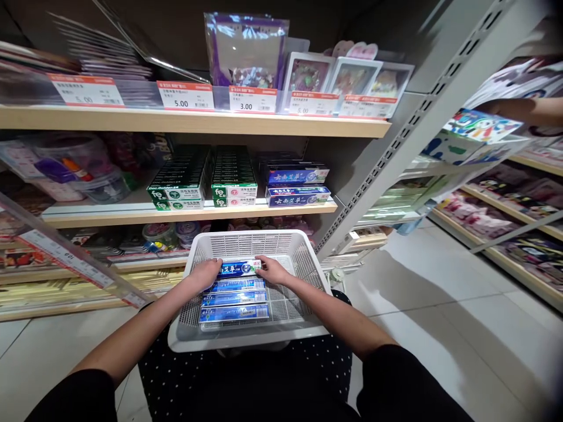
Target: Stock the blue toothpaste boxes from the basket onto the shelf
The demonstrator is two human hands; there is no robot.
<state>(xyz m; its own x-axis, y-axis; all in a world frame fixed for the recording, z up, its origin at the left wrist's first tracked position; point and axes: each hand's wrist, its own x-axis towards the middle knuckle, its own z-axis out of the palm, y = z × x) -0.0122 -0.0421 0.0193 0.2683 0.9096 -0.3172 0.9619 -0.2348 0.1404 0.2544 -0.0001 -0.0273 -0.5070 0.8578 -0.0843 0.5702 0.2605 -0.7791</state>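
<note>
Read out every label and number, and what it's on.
"5.00": first price tag, second tag, fourth tag from left
"3.00": third tag
"fe", "Doc.Golden": green boxes
"云南艾草": blue shelf boxes
"艾草": held blue box
Too blurred or small: fifth tag, tray boxes, remaining text.

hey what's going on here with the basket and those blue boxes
A person's left hand and right hand hold a long blue-and-white box by its two ends. Three similar long blue boxes lie in a row nearer the person, inside a white perforated plastic basket. On the pale wood-edged shelf ahead are green-and-white boxes and, to their right, more blue boxes.
</note>
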